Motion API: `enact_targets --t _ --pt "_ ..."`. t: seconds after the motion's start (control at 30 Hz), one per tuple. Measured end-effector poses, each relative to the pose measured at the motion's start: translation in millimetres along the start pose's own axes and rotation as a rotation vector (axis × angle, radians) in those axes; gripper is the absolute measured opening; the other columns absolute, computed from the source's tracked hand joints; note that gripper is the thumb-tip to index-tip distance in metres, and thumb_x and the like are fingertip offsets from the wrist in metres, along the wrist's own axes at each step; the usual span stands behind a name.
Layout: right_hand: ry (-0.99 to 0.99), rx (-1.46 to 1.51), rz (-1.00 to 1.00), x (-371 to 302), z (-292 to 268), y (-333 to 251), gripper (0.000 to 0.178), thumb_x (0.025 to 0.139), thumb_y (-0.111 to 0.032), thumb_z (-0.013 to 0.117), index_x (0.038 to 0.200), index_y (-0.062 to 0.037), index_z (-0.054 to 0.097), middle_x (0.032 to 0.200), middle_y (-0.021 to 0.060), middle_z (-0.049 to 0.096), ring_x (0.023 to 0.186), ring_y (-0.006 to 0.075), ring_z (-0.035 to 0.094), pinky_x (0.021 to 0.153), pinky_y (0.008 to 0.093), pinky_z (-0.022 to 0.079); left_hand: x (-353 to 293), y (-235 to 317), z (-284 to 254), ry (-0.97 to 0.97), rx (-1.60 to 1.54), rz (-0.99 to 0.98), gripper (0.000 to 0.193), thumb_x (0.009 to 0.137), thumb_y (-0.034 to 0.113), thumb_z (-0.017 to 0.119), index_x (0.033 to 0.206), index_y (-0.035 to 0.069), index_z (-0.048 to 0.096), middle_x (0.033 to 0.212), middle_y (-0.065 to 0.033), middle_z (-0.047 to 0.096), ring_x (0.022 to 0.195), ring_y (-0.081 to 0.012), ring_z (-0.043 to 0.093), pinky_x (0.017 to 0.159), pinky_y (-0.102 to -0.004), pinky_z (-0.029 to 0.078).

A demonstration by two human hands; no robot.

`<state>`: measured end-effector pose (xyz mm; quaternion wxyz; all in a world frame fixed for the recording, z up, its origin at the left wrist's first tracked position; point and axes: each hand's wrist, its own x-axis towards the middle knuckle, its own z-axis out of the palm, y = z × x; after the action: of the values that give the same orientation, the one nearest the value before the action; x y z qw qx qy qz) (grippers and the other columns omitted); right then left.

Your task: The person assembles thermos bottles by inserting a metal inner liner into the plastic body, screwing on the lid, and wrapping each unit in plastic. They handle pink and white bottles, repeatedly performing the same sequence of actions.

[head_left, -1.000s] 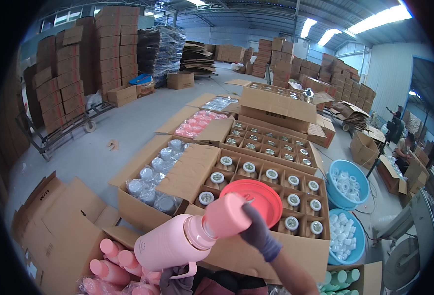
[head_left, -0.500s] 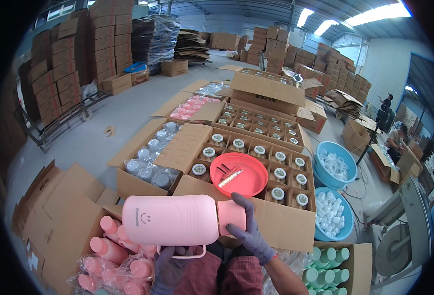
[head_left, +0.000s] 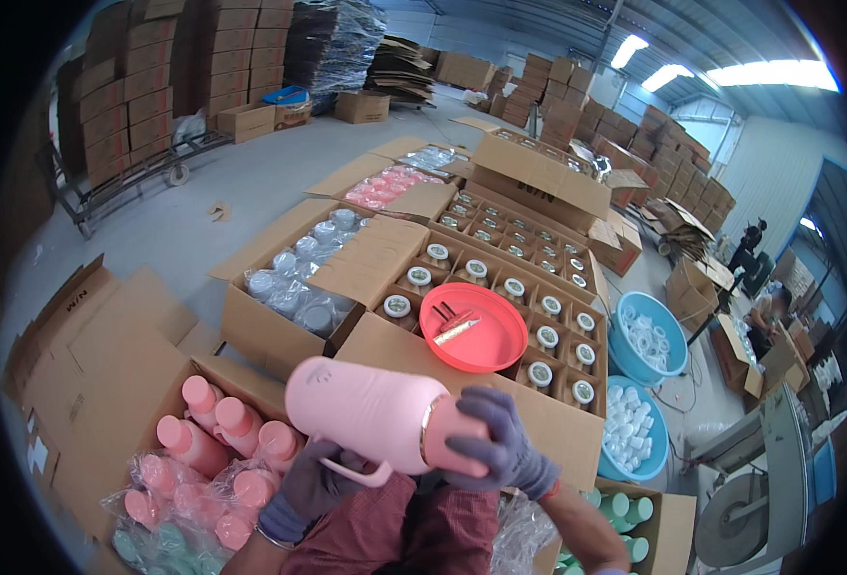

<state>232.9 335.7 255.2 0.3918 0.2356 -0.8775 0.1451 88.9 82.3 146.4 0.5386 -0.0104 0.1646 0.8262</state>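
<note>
A large pink bottle (head_left: 366, 412) with a loop handle lies sideways across my lap. My left hand (head_left: 310, 487), in a grey glove, supports it from below near the handle. My gloved right hand (head_left: 500, 446) is wrapped around its pink cap end, just past a metal ring. In front of it a red round tray (head_left: 476, 331) with small tools rests on an open carton (head_left: 500, 268) of capped jars set in dividers.
At my left an open box (head_left: 107, 422) holds bagged pink bottles. A carton of clear wrapped items (head_left: 299, 283) stands ahead. Two blue tubs (head_left: 649, 335) of white caps sit to the right, with green bottles (head_left: 620, 522) below. Stacked cartons line the hall; other people work at far right.
The bottle has swung from pointing at the tray to lying sideways and closer to me. My right hand has stayed on its cap end, and the view has tilted down.
</note>
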Motion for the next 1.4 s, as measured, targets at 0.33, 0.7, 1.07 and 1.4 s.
enact_targets --t 0.33,0.7,1.07,1.4 --pt "0.204 0.211 0.266 -31.5 15.5 -12.2 0.069 0.073 -0.038 0.078 0.132 -0.0142 0.051 0.135 0.0206 0.047 0.121 0.0402 0.051 0.098 0.0547 0.045 -12.5 -18.0 -3.5 -0.118 0.133 -0.015 0.016 0.099 0.015 0.055 0.110 0.004 0.059 0.094 -0.0075 0.066 0.086 -0.0225 0.067 0.081 -0.0431 0.059" --pt "0.209 1.550 1.564 -72.2 41.8 26.3 0.066 0.099 -0.053 0.053 0.142 -0.0047 0.045 0.132 0.0103 0.061 0.112 0.0224 0.064 0.094 0.0385 0.054 29.5 11.0 -147.5 -0.234 1.542 0.447 0.041 0.087 0.011 0.065 0.126 0.002 0.056 0.119 -0.0136 0.060 0.119 -0.0331 0.052 0.102 -0.0536 0.042" --pt "0.016 0.572 1.967 -172.7 -112.2 -72.7 0.039 0.095 -0.038 0.066 0.099 0.0008 0.067 0.084 0.0055 0.068 0.073 0.0133 0.065 0.070 0.0271 0.055 -67.3 21.6 -48.9 -0.627 2.008 0.290 0.039 0.069 -0.001 0.057 0.105 0.006 0.070 0.104 -0.0145 0.069 0.100 -0.0371 0.064 0.093 -0.0453 0.051" --pt "-0.492 -0.317 1.969 -387.1 -35.7 -115.3 0.063 0.086 -0.063 0.060 0.098 -0.0012 0.068 0.103 0.0201 0.071 0.098 0.0348 0.068 0.089 0.0438 0.050 34.4 -63.7 130.8 -0.737 1.734 0.500 0.034 0.077 -0.005 0.061 0.110 -0.003 0.067 0.104 -0.0184 0.068 0.096 -0.0358 0.064 0.089 -0.0412 0.051"
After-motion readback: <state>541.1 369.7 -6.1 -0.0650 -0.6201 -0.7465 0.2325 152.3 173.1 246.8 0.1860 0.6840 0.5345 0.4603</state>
